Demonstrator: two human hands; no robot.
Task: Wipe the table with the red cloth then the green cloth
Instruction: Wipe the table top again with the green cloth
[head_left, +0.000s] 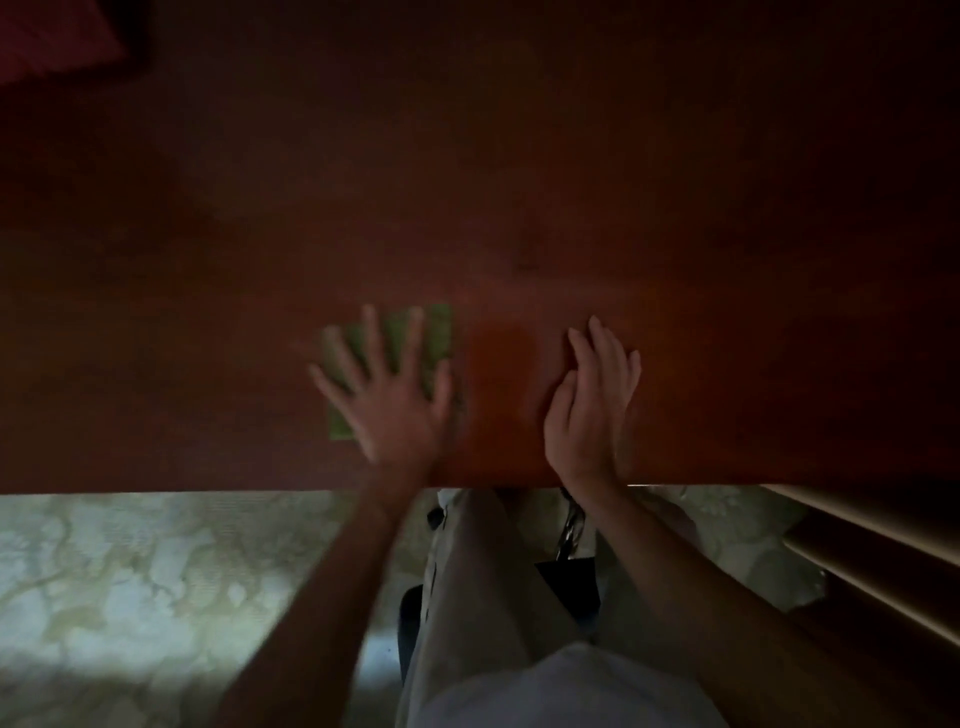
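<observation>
Head view, dim light throughout. The desk (519, 182) is a dark reddish-brown wooden surface filling the upper two thirds of the frame; its near edge runs across just below the wrists.

The green cloth (402, 338) lies flat on the desk near that edge, left of centre. The left hand (389, 395) rests on top of it, palm down, fingers straight and spread wide, covering the cloth's middle and near part; green shows between the fingers and at the near left corner. The hand is motion-blurred.

The right hand (592, 405) is on the bare desk to the right of the cloth, apart from it, fingers straight and held together, turned partly on its edge, holding nothing.

At the far left corner of the desk sits a reddish shape (57, 36), too dark to say whether it is the red cloth.

Below the desk edge: a pale patterned floor (130, 571) on the left, the person's light-coloured trousers (483, 582) at centre, and light wooden rails (872, 545) at the near right. A dark object with a chain hangs near the right wrist, indistinct.
</observation>
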